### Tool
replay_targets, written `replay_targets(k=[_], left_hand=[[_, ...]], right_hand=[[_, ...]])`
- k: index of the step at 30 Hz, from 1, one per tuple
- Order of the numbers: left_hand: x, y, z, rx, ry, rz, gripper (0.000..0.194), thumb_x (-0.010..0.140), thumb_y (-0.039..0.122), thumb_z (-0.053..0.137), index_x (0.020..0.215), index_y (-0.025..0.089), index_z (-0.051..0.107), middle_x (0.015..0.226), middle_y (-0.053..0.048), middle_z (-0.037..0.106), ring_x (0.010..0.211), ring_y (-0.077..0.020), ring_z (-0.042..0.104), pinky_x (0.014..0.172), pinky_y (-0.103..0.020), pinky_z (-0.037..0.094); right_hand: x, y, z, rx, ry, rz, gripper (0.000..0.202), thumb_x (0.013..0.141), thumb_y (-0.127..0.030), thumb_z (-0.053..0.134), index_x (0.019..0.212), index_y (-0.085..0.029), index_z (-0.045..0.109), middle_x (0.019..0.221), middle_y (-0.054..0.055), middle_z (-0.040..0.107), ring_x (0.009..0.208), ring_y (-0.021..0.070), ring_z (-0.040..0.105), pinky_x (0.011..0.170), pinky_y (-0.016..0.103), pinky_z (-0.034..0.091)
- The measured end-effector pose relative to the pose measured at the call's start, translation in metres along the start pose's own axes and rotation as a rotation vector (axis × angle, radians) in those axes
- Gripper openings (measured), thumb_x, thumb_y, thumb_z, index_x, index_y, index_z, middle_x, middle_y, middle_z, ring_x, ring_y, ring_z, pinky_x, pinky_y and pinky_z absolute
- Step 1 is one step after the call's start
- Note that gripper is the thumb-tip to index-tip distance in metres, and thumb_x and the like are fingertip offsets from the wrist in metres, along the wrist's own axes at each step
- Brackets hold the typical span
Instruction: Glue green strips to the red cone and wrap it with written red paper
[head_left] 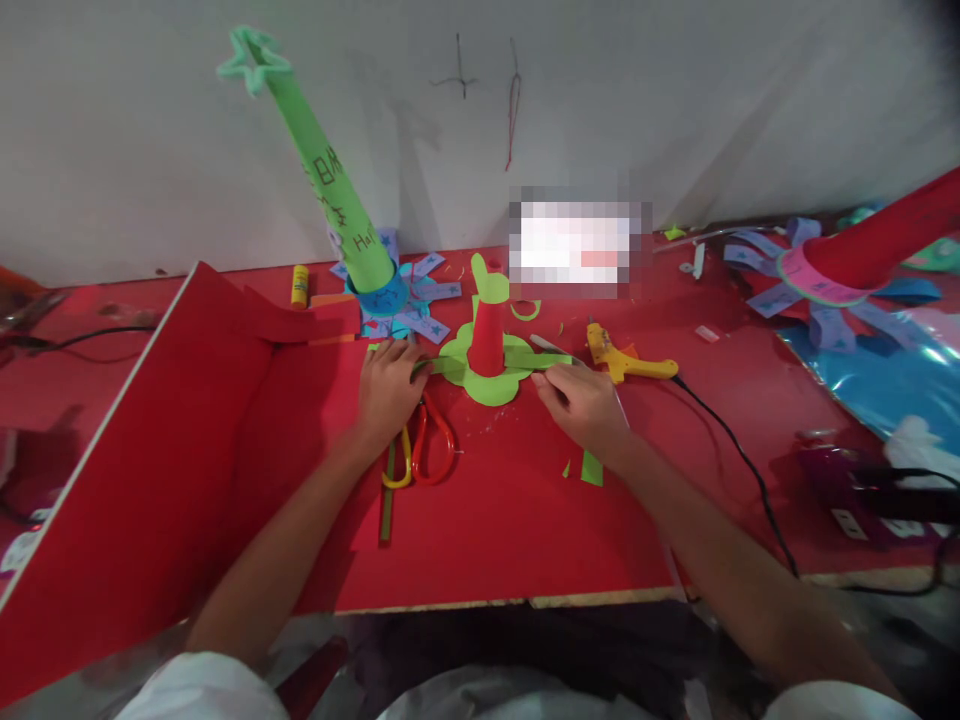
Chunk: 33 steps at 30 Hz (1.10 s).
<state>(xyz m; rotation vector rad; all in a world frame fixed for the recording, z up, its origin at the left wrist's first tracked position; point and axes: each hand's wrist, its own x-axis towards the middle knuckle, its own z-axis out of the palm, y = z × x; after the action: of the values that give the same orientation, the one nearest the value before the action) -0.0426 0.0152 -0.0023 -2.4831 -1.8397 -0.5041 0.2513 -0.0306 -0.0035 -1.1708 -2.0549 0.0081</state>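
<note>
A small red paper cone (pixel 487 342) stands upright on a green flower-shaped paper base (pixel 491 391). Green paper strips reach out from it to both sides. My left hand (pixel 390 392) is closed at the end of the left green paper strip (pixel 448 367). On the other side, my right hand (pixel 583 402) has its fingers pressed together at the outer end of the right green paper strip (pixel 529 358). Scissors with one red and one yellow handle (pixel 435 478) lie beside my left hand, over a narrow dark green strip (pixel 385 520).
A yellow glue gun (pixel 634 366) with a black cord lies at right. Behind stands a tall green paper tube (pixel 330 190); a glue stick (pixel 300 287) is beside it. A red board (pixel 150 440) slants at left. Green scraps (pixel 592 468) lie near my right wrist.
</note>
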Motion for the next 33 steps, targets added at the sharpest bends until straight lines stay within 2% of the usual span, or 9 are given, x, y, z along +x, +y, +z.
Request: replay_targets(k=[8, 11, 13, 15, 18, 23, 25, 27, 33], left_hand=[[0.001, -0.001, 0.002, -0.054, -0.003, -0.028, 0.018, 0.099, 0.028, 0.057, 0.111, 0.023, 0.071, 0.110, -0.009, 0.073, 0.111, -0.0290, 0.063, 0.095, -0.042, 0.045], [0.000, -0.002, 0.004, -0.049, 0.062, -0.007, 0.019, 0.101, 0.029, 0.055, 0.111, 0.022, 0.070, 0.110, -0.009, 0.072, 0.109, -0.0279, 0.063, 0.094, -0.040, 0.046], [-0.001, -0.002, 0.004, -0.016, 0.126, 0.007, 0.022, 0.104, 0.031, 0.051, 0.112, 0.022, 0.069, 0.111, -0.009, 0.072, 0.107, -0.0269, 0.063, 0.094, -0.039, 0.047], [-0.003, 0.000, 0.004, 0.023, 0.177, 0.028, 0.024, 0.105, 0.031, 0.047, 0.113, 0.023, 0.068, 0.113, -0.009, 0.072, 0.106, -0.0264, 0.063, 0.095, -0.039, 0.047], [-0.005, 0.003, 0.002, 0.061, 0.203, 0.083, 0.024, 0.105, 0.027, 0.046, 0.114, 0.022, 0.068, 0.113, -0.009, 0.072, 0.106, -0.0272, 0.063, 0.093, -0.041, 0.046], [-0.006, 0.004, 0.001, 0.071, 0.204, 0.105, 0.022, 0.103, 0.024, 0.048, 0.112, 0.022, 0.068, 0.111, -0.010, 0.072, 0.107, -0.0288, 0.063, 0.091, -0.043, 0.046], [-0.006, 0.004, 0.001, 0.078, 0.204, 0.109, 0.023, 0.103, 0.023, 0.048, 0.113, 0.022, 0.068, 0.110, -0.010, 0.071, 0.107, -0.0292, 0.063, 0.091, -0.043, 0.046], [-0.005, 0.004, 0.001, 0.085, 0.205, 0.117, 0.024, 0.103, 0.023, 0.048, 0.113, 0.022, 0.069, 0.110, -0.010, 0.071, 0.107, -0.0295, 0.063, 0.091, -0.044, 0.046], [-0.005, 0.003, 0.002, 0.065, 0.218, 0.121, 0.023, 0.102, 0.024, 0.049, 0.112, 0.023, 0.069, 0.109, -0.010, 0.072, 0.107, -0.0294, 0.063, 0.090, -0.043, 0.047]], right_hand=[[-0.001, -0.001, 0.000, 0.047, -0.017, 0.071, 0.041, 0.106, -0.029, 0.047, 0.066, -0.023, 0.040, 0.060, -0.002, 0.048, 0.056, 0.0130, 0.042, 0.059, 0.030, 0.031], [0.002, 0.005, -0.006, 0.070, 0.049, 0.151, 0.037, 0.106, -0.033, 0.047, 0.071, -0.023, 0.047, 0.064, -0.001, 0.053, 0.059, 0.0141, 0.049, 0.061, 0.030, 0.036], [0.006, 0.015, -0.016, 0.031, 0.063, 0.181, 0.029, 0.105, -0.033, 0.048, 0.080, -0.022, 0.057, 0.071, 0.002, 0.063, 0.065, 0.0160, 0.057, 0.065, 0.030, 0.039], [0.010, 0.028, -0.032, -0.031, -0.043, 0.191, 0.022, 0.105, -0.033, 0.050, 0.092, -0.022, 0.065, 0.085, 0.004, 0.073, 0.074, 0.0183, 0.064, 0.067, 0.031, 0.041], [0.010, 0.042, -0.058, -0.103, -0.338, 0.164, 0.018, 0.104, -0.030, 0.053, 0.099, -0.025, 0.070, 0.097, 0.003, 0.078, 0.083, 0.0217, 0.070, 0.067, 0.032, 0.041], [-0.006, 0.036, -0.086, -0.154, -0.674, 0.065, 0.028, 0.101, -0.015, 0.049, 0.114, -0.026, 0.071, 0.114, 0.006, 0.075, 0.100, 0.0245, 0.072, 0.073, 0.034, 0.046], [-0.012, 0.029, -0.090, -0.178, -0.738, 0.018, 0.037, 0.096, -0.007, 0.050, 0.122, -0.025, 0.069, 0.120, 0.007, 0.072, 0.105, 0.0247, 0.070, 0.076, 0.034, 0.047], [-0.015, 0.024, -0.091, -0.202, -0.780, -0.004, 0.040, 0.092, -0.003, 0.052, 0.121, -0.025, 0.068, 0.117, 0.007, 0.069, 0.101, 0.0235, 0.070, 0.073, 0.032, 0.045], [-0.007, 0.017, -0.090, -0.222, -0.847, -0.007, 0.018, 0.095, -0.006, 0.052, 0.089, -0.020, 0.062, 0.113, 0.009, 0.065, 0.094, 0.0219, 0.067, 0.068, 0.031, 0.037]])
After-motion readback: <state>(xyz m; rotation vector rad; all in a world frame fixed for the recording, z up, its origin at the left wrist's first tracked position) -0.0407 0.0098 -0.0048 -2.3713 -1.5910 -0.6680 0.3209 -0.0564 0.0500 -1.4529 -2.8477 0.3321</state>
